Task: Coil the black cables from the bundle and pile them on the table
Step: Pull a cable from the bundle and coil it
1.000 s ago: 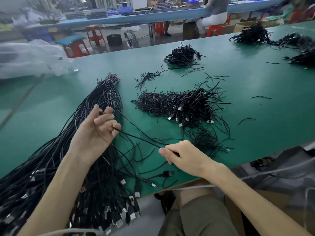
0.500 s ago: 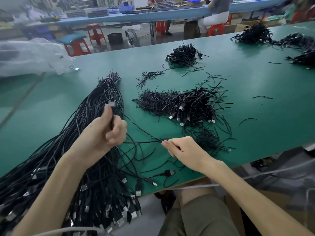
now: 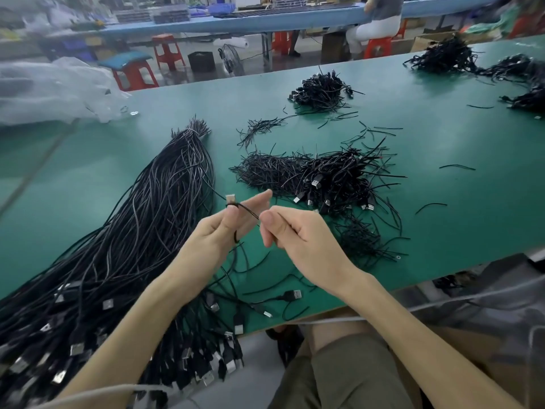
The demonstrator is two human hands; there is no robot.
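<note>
A long bundle of black USB cables (image 3: 141,231) lies on the green table (image 3: 442,178), running from far centre to near left, plugs hanging over the near edge. My left hand (image 3: 218,237) pinches one black cable (image 3: 246,210) near its silver plug (image 3: 230,198), held above the table. My right hand (image 3: 295,234) grips the same cable a few centimetres to the right, thumb and forefinger closed on it. Just beyond my hands lies a pile of coiled cables (image 3: 330,178).
Smaller cable piles sit at far centre (image 3: 321,91) and far right (image 3: 448,56). Loose wire scraps are scattered over the right side. A clear plastic bag (image 3: 50,90) lies at far left. Loose plugs (image 3: 290,295) rest near the front edge. A seated person's legs (image 3: 374,28) show behind.
My hands have come together above the table. The left hand swung right with the plug end, and the right hand rose from the table surface holding the same cable.
</note>
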